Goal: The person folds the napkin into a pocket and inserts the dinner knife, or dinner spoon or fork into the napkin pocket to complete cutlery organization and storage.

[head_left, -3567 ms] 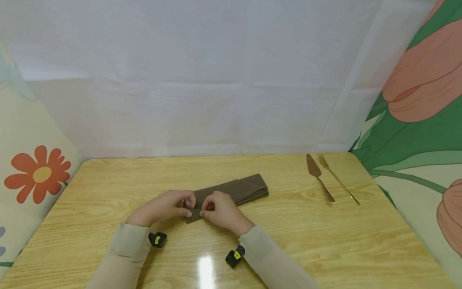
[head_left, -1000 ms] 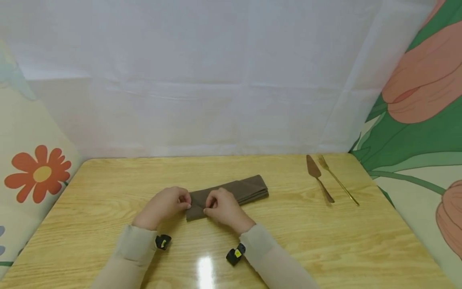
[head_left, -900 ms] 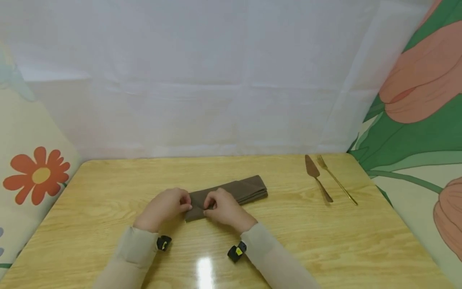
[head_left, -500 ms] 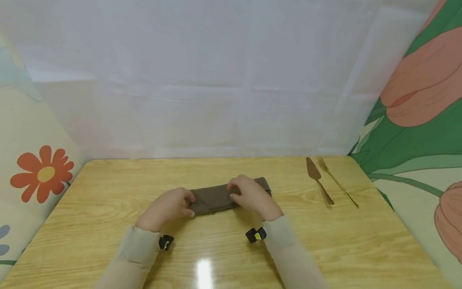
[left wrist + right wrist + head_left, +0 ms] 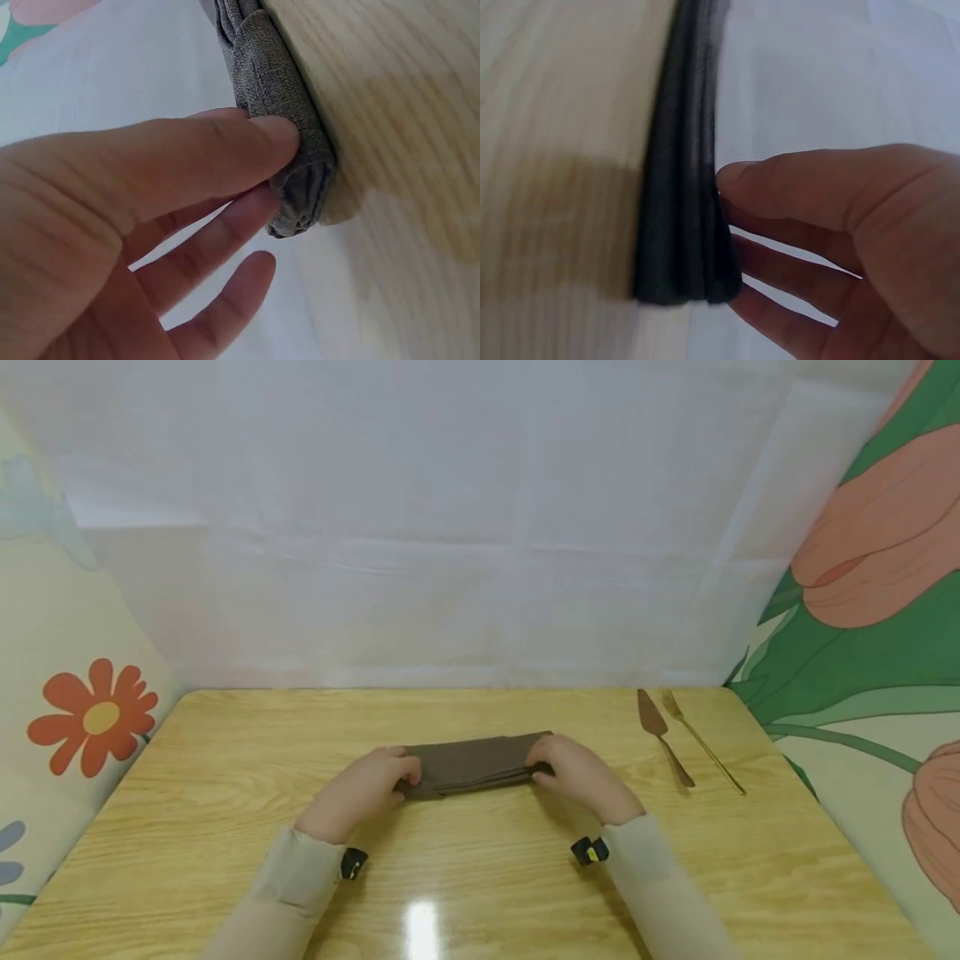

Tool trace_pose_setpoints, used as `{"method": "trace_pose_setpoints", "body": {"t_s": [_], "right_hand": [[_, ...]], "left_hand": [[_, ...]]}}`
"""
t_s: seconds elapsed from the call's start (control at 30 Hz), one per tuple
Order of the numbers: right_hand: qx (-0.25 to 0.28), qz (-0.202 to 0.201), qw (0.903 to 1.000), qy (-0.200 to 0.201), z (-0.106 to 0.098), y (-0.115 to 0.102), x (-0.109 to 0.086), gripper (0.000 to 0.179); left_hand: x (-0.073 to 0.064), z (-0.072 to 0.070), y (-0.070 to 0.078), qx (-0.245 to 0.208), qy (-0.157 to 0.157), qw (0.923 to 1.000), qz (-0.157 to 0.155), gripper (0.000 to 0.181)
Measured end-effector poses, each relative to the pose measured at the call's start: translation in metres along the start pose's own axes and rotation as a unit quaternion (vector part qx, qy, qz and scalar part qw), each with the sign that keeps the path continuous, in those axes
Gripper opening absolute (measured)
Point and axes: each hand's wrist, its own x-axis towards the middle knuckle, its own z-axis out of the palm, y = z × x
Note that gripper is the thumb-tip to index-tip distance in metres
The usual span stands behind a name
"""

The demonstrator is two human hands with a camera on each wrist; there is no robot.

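Observation:
A brown cloth napkin (image 5: 468,762), folded into a long layered strip, lies across the middle of the wooden table. At its left end my left hand (image 5: 367,789) pinches it; in the left wrist view the thumb (image 5: 262,139) presses on the folded edge, while some fingers reach behind the cloth. The right end is between the thumb and fingers of my right hand (image 5: 577,777). Seen from the right wrist, the thumb tip (image 5: 739,176) touches the upper layers of the stacked folds, and the fingers go partly out of sight behind them.
On the right part of the table (image 5: 450,877) a copper-coloured cake server (image 5: 652,714) lies beside a gold fork (image 5: 705,745). A white sheet (image 5: 480,527) hangs behind the back edge. Flower-painted panels stand at both sides.
My right hand has moved from the napkin's left part to its right end. The left hand has stayed at the left end. The napkin now lies a little straighter, its left end turned slightly away.

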Motion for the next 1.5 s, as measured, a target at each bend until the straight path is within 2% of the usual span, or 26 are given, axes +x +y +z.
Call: {"method": "trace_pose_setpoints", "body": {"t_s": [0.27,0.43,0.5,0.57,0.73,0.97,1.13,1.3,1.37,1.5], "right_hand": [[-0.093,-0.025,0.9953,0.007,0.002,0.018,-0.016,0.022],[-0.136,-0.05,0.9894,0.011,0.006,0.029,-0.019,0.029],[-0.156,-0.066,0.9854,0.015,0.007,0.031,-0.018,0.028],[-0.178,-0.079,0.9807,0.017,0.008,0.032,-0.018,0.027],[-0.219,-0.1,0.9704,0.021,0.009,0.028,-0.016,0.02],[-0.28,-0.116,0.9527,0.024,0.012,0.024,-0.013,0.022],[-0.308,-0.111,0.9447,0.022,0.014,0.024,-0.009,0.022],[-0.326,-0.106,0.9392,0.014,0.015,0.021,-0.003,0.018],[-0.323,-0.096,0.9416,0.011,0.016,0.021,-0.001,0.018],[-0.273,-0.072,0.9593,0.014,0.015,0.023,-0.001,0.018]], "left_hand": [[-0.001,0.001,0.009,0.032,-0.017,0.9973,-0.064,0.02],[0.001,0.004,0.013,0.052,-0.019,0.9949,-0.085,0.021],[0.001,0.005,0.015,0.075,-0.016,0.9941,-0.077,0.02],[0.002,0.006,0.017,0.111,-0.014,0.9922,-0.054,0.015],[0.003,0.008,0.02,0.198,-0.005,0.9802,0.009,0.012],[0.004,0.008,0.019,0.243,-0.024,0.9689,0.041,0.013],[0.007,0.008,0.014,0.239,-0.016,0.9696,0.053,0.015],[0.01,0.006,0.007,0.178,-0.024,0.9835,0.024,0.018],[0.01,0.005,0.002,0.145,-0.02,0.989,0.021,0.018],[0.005,0.003,-0.009,0.098,0.0,0.9944,0.04,0.018]]}}
